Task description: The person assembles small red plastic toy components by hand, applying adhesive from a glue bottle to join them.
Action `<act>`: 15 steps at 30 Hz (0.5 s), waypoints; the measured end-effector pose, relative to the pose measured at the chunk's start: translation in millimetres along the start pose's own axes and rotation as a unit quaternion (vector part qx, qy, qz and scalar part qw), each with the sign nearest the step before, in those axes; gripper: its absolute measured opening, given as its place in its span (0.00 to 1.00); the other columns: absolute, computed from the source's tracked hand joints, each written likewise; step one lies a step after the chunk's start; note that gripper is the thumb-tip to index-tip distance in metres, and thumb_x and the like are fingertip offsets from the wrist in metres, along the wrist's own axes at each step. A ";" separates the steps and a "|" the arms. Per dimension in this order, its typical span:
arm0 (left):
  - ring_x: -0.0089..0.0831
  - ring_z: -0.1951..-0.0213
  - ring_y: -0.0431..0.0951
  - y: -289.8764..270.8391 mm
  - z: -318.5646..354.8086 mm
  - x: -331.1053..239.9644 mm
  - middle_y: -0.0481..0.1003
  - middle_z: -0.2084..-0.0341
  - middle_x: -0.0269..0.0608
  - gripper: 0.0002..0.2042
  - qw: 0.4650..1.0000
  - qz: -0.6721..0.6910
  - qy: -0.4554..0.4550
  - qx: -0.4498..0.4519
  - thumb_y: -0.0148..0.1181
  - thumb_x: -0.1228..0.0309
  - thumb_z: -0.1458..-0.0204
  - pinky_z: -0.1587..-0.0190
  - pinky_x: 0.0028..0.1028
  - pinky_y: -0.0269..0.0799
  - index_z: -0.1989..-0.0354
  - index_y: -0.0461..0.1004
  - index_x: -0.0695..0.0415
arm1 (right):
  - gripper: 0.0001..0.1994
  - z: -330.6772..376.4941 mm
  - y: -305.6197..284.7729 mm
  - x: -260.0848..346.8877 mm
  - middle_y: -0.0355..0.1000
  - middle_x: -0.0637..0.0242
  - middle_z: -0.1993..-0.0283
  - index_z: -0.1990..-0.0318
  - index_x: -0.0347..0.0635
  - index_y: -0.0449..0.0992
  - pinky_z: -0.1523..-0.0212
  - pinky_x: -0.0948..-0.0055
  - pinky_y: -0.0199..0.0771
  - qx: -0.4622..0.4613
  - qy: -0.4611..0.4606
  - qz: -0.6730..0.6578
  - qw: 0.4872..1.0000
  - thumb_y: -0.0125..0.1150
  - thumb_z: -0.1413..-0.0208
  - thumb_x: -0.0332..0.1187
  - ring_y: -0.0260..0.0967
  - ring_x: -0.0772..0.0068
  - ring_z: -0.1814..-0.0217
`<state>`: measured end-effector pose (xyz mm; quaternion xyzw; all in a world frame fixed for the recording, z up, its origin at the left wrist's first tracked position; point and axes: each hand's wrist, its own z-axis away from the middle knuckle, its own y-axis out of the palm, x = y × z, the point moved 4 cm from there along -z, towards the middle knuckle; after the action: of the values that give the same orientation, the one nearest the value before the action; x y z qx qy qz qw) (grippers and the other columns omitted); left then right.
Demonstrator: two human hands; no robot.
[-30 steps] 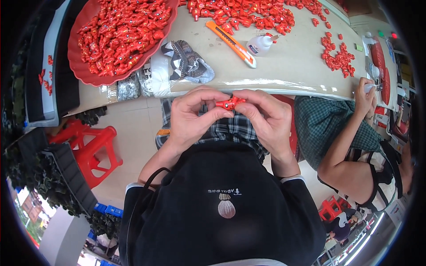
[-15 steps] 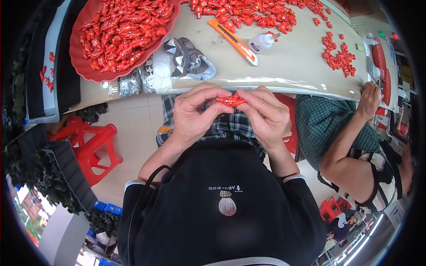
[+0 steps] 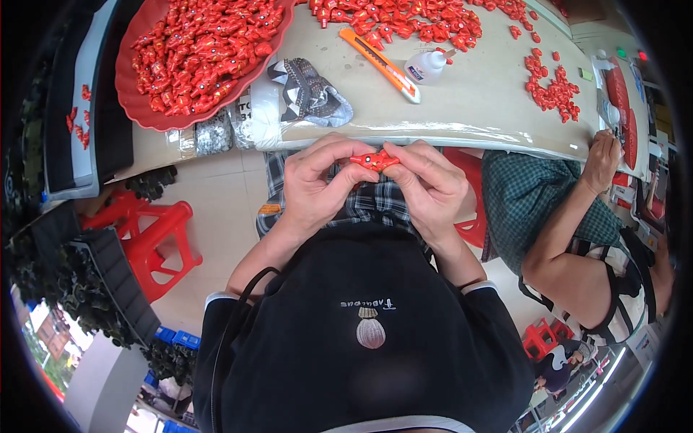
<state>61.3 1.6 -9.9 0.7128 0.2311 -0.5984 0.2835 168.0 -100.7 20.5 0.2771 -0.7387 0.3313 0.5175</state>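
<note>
L hand (image 3: 314, 184) + R hand (image 3: 431, 189) both pinch one small red plastic piece (image 3: 374, 159) at fingertips, held over lap just below table edge (image 3: 433, 131), close for a good look. Beyond on table: red tray (image 3: 137, 108) heaped w/ same pieces, orange utility knife (image 3: 380, 65), glue bottle (image 3: 426, 66), all in easy reach. Co-worker's hand (image 3: 600, 162) rests at table edge, far R.

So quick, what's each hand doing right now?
Left hand: closed, pinching the left end of the red piece.
Right hand: closed, pinching its right end.
</note>
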 end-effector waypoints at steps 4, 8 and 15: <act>0.24 0.75 0.72 -1.7 -1.8 -3.6 0.75 0.75 0.39 0.11 0.998 -0.030 0.057 0.013 0.65 0.80 0.64 0.72 0.21 0.66 0.69 0.75 0.64 | 0.13 0.2 -0.5 0.4 0.71 0.63 0.73 0.61 0.31 0.76 0.74 0.82 0.62 0.006 -0.050 0.026 0.998 0.63 0.59 0.20 0.65 0.76 0.73; 0.25 0.74 0.72 -2.8 -2.6 -5.4 0.75 0.75 0.40 0.12 0.997 -0.043 0.060 0.028 0.67 0.79 0.66 0.71 0.21 0.67 0.70 0.75 0.64 | 0.14 0.9 -0.1 0.5 0.71 0.62 0.73 0.62 0.31 0.76 0.73 0.81 0.63 0.004 -0.073 0.023 0.997 0.64 0.60 0.20 0.65 0.75 0.73; 0.27 0.74 0.73 -4.3 -5.3 -8.3 0.75 0.75 0.40 0.12 0.994 -0.047 0.087 0.038 0.67 0.79 0.66 0.70 0.22 0.67 0.70 0.75 0.63 | 0.15 0.6 0.4 3.6 0.73 0.61 0.73 0.63 0.33 0.76 0.74 0.78 0.66 -0.001 -0.099 0.037 0.994 0.65 0.64 0.19 0.68 0.70 0.74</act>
<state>60.8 8.5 -1.7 0.7609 0.2653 -0.5549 0.2069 166.2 -101.1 23.6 0.2798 -0.7964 0.3205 0.4298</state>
